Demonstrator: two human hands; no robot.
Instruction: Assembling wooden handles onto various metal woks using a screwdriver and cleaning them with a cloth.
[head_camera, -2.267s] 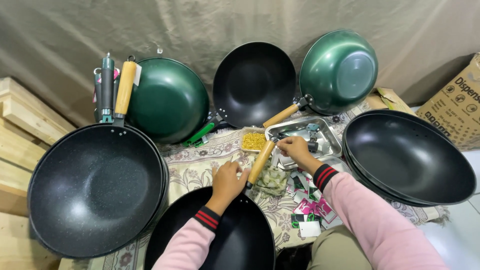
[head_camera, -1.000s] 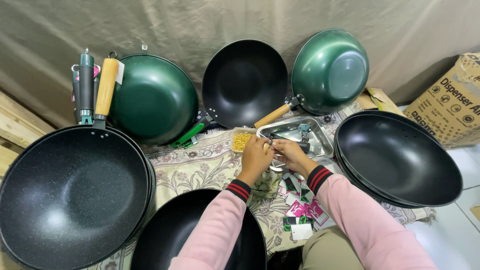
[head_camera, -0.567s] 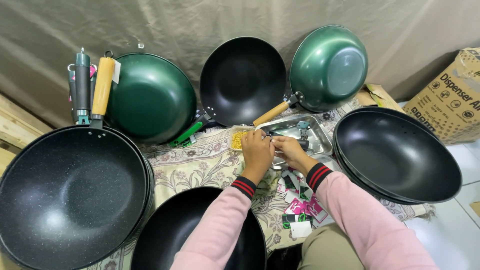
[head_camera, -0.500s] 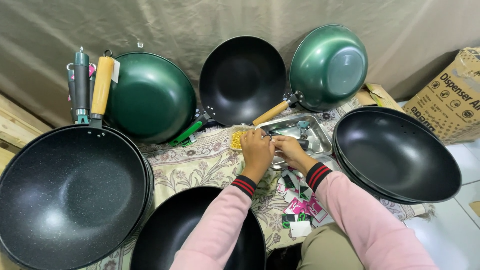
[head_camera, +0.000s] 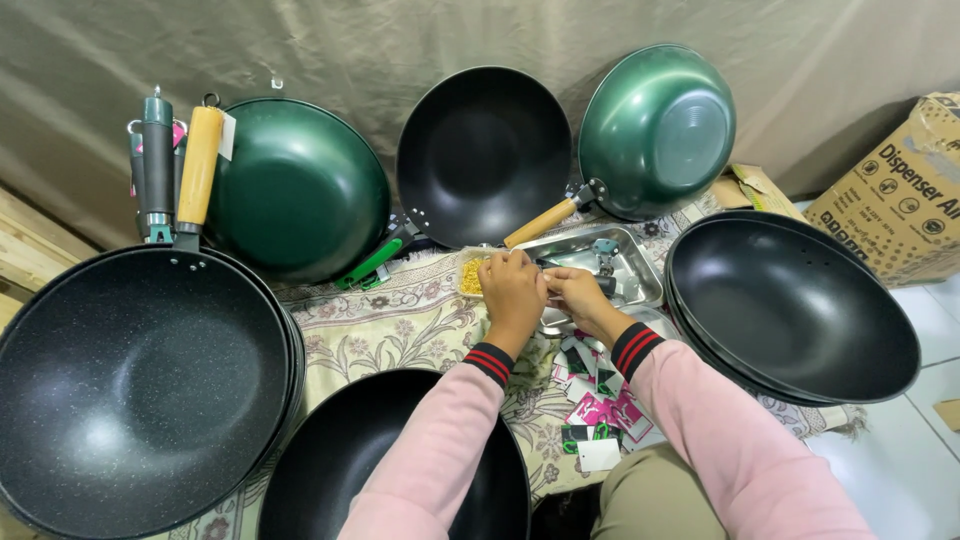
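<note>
My left hand (head_camera: 512, 293) and my right hand (head_camera: 577, 296) meet fingertip to fingertip at the near edge of a shiny metal tray (head_camera: 633, 272). The fingers of both are curled in, and whatever lies between them is hidden. Just past my left hand sits a small container of yellow bits (head_camera: 470, 276). Small metal parts lie in the tray. A black wok (head_camera: 340, 470) rests under my left forearm. Both sleeves are pink with dark striped cuffs.
A large speckled black wok (head_camera: 130, 380) lies at the left and stacked black woks (head_camera: 790, 305) at the right. Two green woks (head_camera: 295, 185) (head_camera: 657, 130) and a black wok (head_camera: 483, 150) lean on the curtain. Printed tags (head_camera: 595, 415) litter the floral cloth. A cardboard box (head_camera: 900, 195) stands far right.
My left hand has moved up from the front wok to meet my right hand by the tray. The loose wooden handle seen at my right hand earlier is out of sight.
</note>
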